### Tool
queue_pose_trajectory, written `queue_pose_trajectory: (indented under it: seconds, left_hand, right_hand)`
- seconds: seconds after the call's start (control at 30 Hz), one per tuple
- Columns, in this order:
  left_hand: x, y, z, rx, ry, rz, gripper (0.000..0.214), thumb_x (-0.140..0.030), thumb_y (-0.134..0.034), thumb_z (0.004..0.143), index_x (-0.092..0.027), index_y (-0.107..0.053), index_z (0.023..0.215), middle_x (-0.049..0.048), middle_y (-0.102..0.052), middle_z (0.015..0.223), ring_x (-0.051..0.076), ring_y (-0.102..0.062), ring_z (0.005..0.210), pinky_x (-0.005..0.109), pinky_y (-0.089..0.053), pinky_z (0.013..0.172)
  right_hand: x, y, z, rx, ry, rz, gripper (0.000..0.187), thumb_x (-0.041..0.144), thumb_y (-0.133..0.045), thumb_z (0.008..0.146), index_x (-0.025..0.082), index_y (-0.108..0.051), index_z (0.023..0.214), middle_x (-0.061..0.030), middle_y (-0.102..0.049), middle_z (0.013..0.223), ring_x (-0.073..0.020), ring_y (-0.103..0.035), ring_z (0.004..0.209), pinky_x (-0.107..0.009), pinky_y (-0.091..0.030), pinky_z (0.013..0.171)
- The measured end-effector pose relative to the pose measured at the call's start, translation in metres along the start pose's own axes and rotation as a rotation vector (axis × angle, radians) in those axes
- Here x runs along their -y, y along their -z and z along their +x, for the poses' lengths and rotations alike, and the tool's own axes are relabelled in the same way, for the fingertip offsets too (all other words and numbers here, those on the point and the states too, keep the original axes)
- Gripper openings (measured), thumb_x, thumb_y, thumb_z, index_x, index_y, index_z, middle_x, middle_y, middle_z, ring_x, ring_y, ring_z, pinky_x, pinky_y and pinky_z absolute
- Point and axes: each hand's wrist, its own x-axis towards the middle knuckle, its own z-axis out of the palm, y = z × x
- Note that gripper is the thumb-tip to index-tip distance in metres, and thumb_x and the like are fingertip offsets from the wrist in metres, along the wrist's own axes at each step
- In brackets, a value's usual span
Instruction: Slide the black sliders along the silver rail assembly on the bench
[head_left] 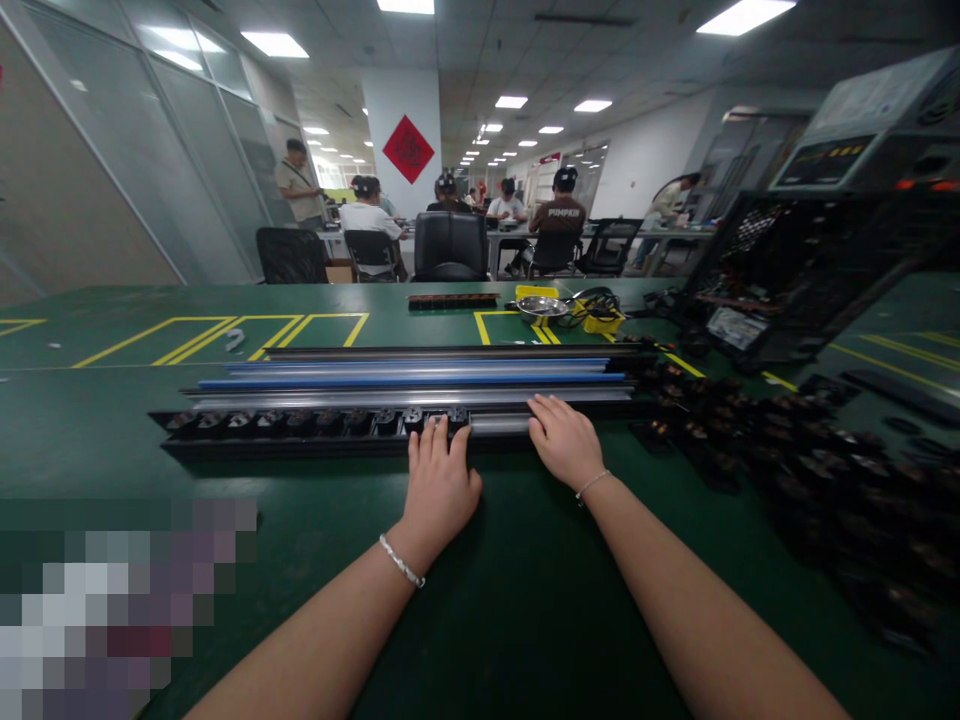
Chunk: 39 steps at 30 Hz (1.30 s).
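Observation:
A long black rail [247, 450] lies crosswise on the green table, with several dark socket-like modules [328, 422] seated in a row along its left and middle part. My left hand [442, 480] rests on the row's right end, fingers stretched over the last modules and thumb out to the side. Farther right, my right hand [566, 440] holds the same rail, its fingers bent over the top and its thumb on the near side. A bare silvery stretch of the rail shows between both hands. What lies under the right fingertips is hidden.
Blue and silver strips [412, 380] lie just behind the rail. A heap of loose black parts [750, 430] covers the right side. Beyond stand a metal bowl [541, 307], a yellow bin [600, 318] and an open computer case [772, 260]. Several people sit at a far table.

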Motion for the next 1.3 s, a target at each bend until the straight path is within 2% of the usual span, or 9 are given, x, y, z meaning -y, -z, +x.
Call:
queue_pose_trajectory:
  seconds: [0.27,0.53,0.87,1.03,1.13,1.23,1.3]
  left_hand:
    - [0.001,0.0,0.0,0.006,-0.023,-0.038,0.051,-0.021,-0.051,0.076,-0.019,-0.047,0.127,0.0147,-0.045,0.138,0.031,-0.032,0.133,0.059,-0.021,0.108]
    - [0.004,-0.004,0.001,-0.012,-0.002,-0.115,0.047,-0.019,-0.05,0.075,-0.015,-0.048,0.122,0.0139,-0.05,0.134,0.031,-0.036,0.13,0.06,-0.02,0.109]
    - [0.006,-0.004,0.004,-0.007,0.01,-0.149,0.051,-0.018,-0.052,0.073,-0.019,-0.045,0.123,0.0097,-0.052,0.133,0.028,-0.04,0.127,0.059,-0.02,0.11]
    - [0.006,-0.004,0.004,-0.008,-0.015,-0.144,0.05,-0.017,-0.052,0.072,-0.02,-0.047,0.122,0.0089,-0.053,0.132,0.028,-0.04,0.125,0.059,-0.019,0.11]
    - [0.005,-0.004,0.004,0.005,-0.003,-0.13,0.05,-0.018,-0.053,0.071,-0.021,-0.049,0.121,0.0076,-0.052,0.133,0.027,-0.041,0.125,0.057,-0.018,0.11]
    - [0.005,-0.004,0.005,0.016,0.015,-0.138,0.051,-0.018,-0.052,0.071,-0.021,-0.049,0.121,0.0055,-0.052,0.134,0.026,-0.04,0.124,0.055,-0.016,0.111]
    - [0.004,-0.004,0.006,0.028,0.023,-0.156,0.052,-0.018,-0.052,0.07,-0.022,-0.048,0.122,0.0048,-0.051,0.134,0.026,-0.04,0.124,0.056,-0.014,0.111]
  right_hand:
    - [0.0,-0.001,0.0,-0.009,0.004,-0.011,0.043,0.032,-0.033,0.09,0.022,-0.056,0.125,-0.0033,-0.052,0.134,-0.0208,-0.043,0.126,-0.039,-0.036,0.101]
    - [0.002,0.001,-0.001,-0.004,-0.012,0.001,0.043,0.032,-0.032,0.09,0.023,-0.056,0.125,-0.0026,-0.052,0.134,-0.0208,-0.043,0.126,-0.038,-0.035,0.101]
    - [0.001,0.0,-0.001,-0.015,-0.006,0.008,0.042,0.031,-0.033,0.09,0.022,-0.056,0.125,-0.0038,-0.052,0.133,-0.0211,-0.043,0.125,-0.04,-0.035,0.1]
    - [0.002,0.0,-0.003,-0.05,-0.013,0.016,0.041,0.03,-0.032,0.091,0.022,-0.057,0.123,-0.0048,-0.053,0.132,-0.022,-0.043,0.125,-0.048,-0.026,0.105]
    - [0.012,0.0,-0.004,-0.083,0.014,0.052,0.04,0.03,-0.033,0.091,0.02,-0.057,0.122,-0.0071,-0.057,0.128,-0.0225,-0.047,0.121,-0.051,-0.02,0.107]
    - [0.033,-0.002,-0.004,-0.08,0.056,0.161,0.041,0.032,-0.036,0.09,0.018,-0.055,0.124,-0.0083,-0.058,0.127,-0.0201,-0.048,0.119,-0.043,-0.026,0.105]
    - [0.051,-0.004,-0.002,-0.068,0.033,0.231,0.043,0.035,-0.039,0.089,0.018,-0.052,0.126,-0.0079,-0.057,0.128,-0.0198,-0.047,0.12,-0.039,-0.029,0.103]
